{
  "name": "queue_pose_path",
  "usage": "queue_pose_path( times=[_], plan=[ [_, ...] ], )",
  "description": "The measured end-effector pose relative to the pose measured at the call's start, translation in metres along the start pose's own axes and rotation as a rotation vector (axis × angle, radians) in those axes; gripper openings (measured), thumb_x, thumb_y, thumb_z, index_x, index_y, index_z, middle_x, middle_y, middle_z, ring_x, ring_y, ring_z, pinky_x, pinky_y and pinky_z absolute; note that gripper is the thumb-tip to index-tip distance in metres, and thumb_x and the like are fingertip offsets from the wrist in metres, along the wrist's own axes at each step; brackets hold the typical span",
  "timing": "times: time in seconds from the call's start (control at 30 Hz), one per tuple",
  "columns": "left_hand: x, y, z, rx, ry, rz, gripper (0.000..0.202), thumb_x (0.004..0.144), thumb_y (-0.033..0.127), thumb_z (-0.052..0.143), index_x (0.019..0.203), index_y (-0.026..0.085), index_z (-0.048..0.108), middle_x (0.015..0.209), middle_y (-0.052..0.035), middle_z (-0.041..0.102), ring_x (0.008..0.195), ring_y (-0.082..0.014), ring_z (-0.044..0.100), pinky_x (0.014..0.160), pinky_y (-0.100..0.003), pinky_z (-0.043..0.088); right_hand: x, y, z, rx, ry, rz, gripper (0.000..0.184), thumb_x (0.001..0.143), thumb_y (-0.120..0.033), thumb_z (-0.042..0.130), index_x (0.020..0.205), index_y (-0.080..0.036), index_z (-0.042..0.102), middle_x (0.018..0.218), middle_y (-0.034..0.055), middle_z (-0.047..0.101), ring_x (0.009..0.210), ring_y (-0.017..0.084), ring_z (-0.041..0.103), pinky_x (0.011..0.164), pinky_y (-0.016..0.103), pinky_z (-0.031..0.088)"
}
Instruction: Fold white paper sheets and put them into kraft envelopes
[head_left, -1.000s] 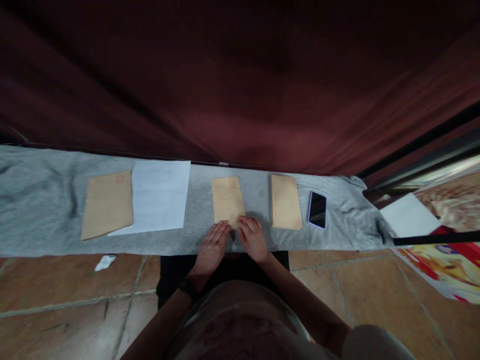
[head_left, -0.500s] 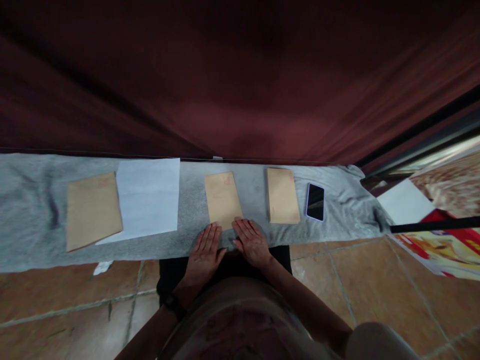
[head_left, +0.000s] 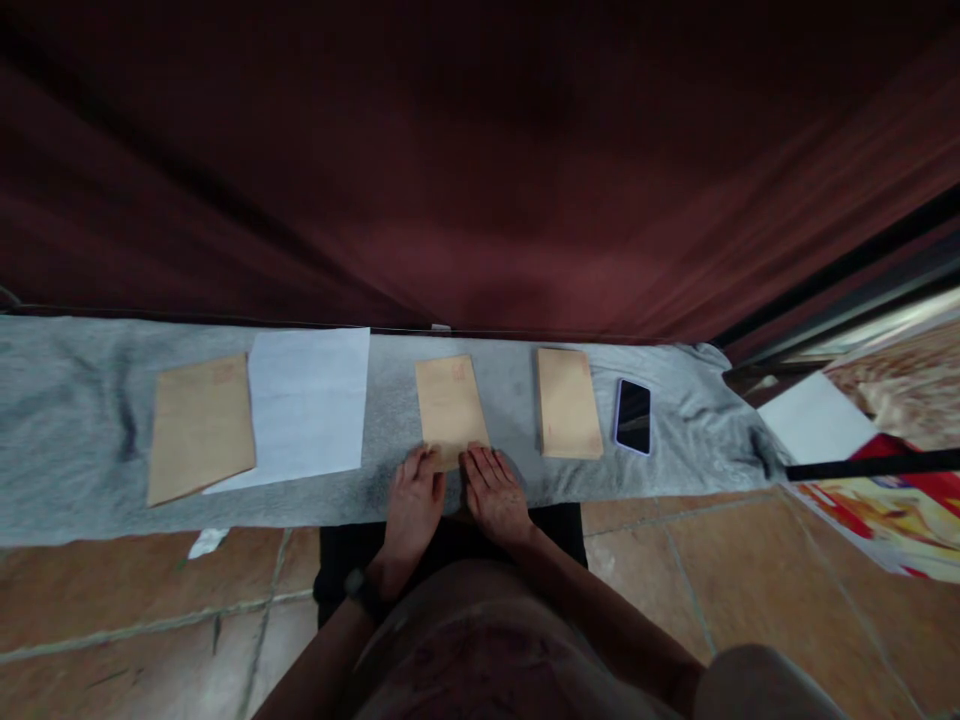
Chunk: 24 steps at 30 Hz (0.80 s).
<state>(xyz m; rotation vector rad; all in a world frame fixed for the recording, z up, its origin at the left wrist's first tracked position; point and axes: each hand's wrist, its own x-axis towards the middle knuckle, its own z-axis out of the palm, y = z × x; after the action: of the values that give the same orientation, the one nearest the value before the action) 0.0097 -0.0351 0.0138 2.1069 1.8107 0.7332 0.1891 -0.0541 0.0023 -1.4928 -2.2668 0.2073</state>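
Note:
A small brown envelope [head_left: 451, 402] with faint red marking at its top right lies in front of me on the grey cloth. At its lower left corner, my left hand [head_left: 415, 503] is closed, with fingers bent and thumb pinching the edge. Flat fingers of my right hand [head_left: 498, 498] rest on the lower right corner; this hand is open. To the right lies a stack of brown envelopes [head_left: 568, 405]. On the left, larger brown envelopes [head_left: 202, 425] partly overlap white paper [head_left: 309, 405].
A phone [head_left: 633, 417] in a pale purple case lies right of the stack. The grey cloth [head_left: 517, 400] covers a narrow surface, backed by a dark red curtain [head_left: 480, 240]. A colourful printed box [head_left: 892, 510] and a dark bar [head_left: 870, 466] are at the right. Tiles form the floor.
My left hand has gone from lying flat to curling its fingers on the envelope's lower left corner. My right hand stays flat at the other corner. The whole view has shifted slightly.

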Motion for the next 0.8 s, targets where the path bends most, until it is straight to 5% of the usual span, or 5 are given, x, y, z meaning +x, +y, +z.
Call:
queue_pose_path(
  times=[0.13, 0.3, 0.5, 0.7, 0.8],
  plan=[
    [0.018, 0.003, 0.004, -0.150, 0.082, -0.144, 0.049, 0.087, 0.017, 0.060, 0.136, 0.018, 0.060, 0.117, -0.0144, 0.068, 0.108, -0.0303, 0.067, 0.097, -0.049, 0.057, 0.002, 0.000, 0.003, 0.013, 0.017, 0.013, 0.061, 0.094, -0.014, 0.053, 0.155, -0.013, 0.049, 0.159, 0.0144, 0.051, 0.148, 0.027, 0.048, 0.127, 0.049, 0.036],
    [0.035, -0.003, 0.000, -0.500, -0.037, -0.394, 0.068, 0.082, 0.025, 0.068, 0.146, 0.017, 0.049, 0.094, -0.0048, 0.073, 0.082, -0.0240, 0.073, 0.079, -0.040, 0.061, 0.007, -0.005, 0.005, 0.031, 0.039, 0.061, 0.058, 0.093, -0.016, 0.055, 0.151, -0.010, 0.054, 0.157, 0.0154, 0.053, 0.145, 0.029, 0.051, 0.124, 0.047, 0.040],
    [0.041, 0.020, -0.005, -0.916, -0.053, -0.433, 0.087, 0.078, 0.042, 0.074, 0.154, 0.018, 0.038, 0.094, -0.0036, 0.076, 0.089, -0.0226, 0.075, 0.081, -0.035, 0.062, 0.026, -0.005, -0.004, 0.064, 0.038, 0.156, 0.055, 0.095, -0.014, 0.054, 0.150, -0.017, 0.055, 0.151, 0.0153, 0.060, 0.128, 0.030, 0.065, 0.108, 0.044, 0.055],
    [0.051, 0.049, -0.025, -1.006, -0.063, -0.422, 0.076, 0.088, 0.064, 0.065, 0.149, 0.020, 0.050, 0.099, -0.0053, 0.073, 0.093, -0.0200, 0.073, 0.073, -0.030, 0.062, 0.051, 0.008, -0.017, 0.751, 0.202, 0.577, 0.027, 0.102, -0.031, 0.050, 0.109, -0.024, 0.075, 0.101, 0.0082, 0.080, 0.090, 0.025, 0.077, 0.080, 0.035, 0.060],
    [0.052, 0.045, -0.023, -1.009, -0.088, -0.534, 0.078, 0.077, 0.066, 0.076, 0.137, 0.018, 0.060, 0.095, -0.0059, 0.073, 0.089, -0.0209, 0.073, 0.070, -0.030, 0.062, 0.053, 0.005, -0.013, 1.083, 0.245, 0.657, 0.038, 0.104, -0.045, 0.046, 0.101, -0.020, 0.074, 0.088, 0.0083, 0.078, 0.081, 0.024, 0.075, 0.074, 0.036, 0.062]
  ],
)
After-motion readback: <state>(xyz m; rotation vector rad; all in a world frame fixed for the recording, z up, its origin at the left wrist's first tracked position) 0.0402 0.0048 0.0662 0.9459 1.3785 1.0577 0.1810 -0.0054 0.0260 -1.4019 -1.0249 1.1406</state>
